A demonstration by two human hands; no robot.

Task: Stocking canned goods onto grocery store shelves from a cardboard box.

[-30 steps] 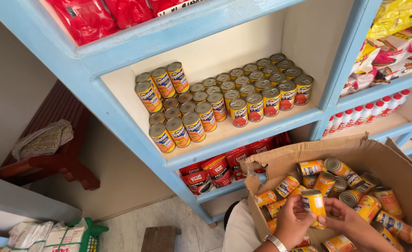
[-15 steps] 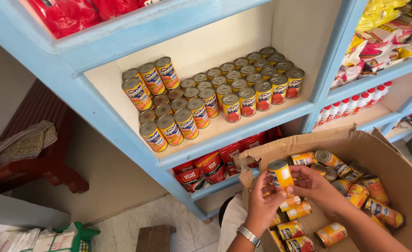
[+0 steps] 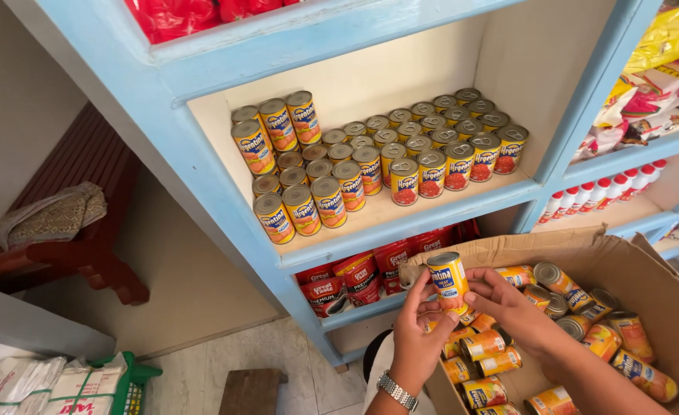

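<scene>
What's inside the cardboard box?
The cardboard box holds loose yellow cans, lying jumbled. Both hands hold one can above it. Lower layers and the bottom are covered.

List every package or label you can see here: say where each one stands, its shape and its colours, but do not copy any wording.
Can: upright between left hand and right hand; yellow and blue label.
Shelf cans: rows on middle shelf, some stacked; same colours.
Cardboard box: lower right, brown, open, loose cans inside.
Red pouches: lower shelf.
Small bottles: right shelf, white, red caps.
Yellow bags: top right.
</scene>
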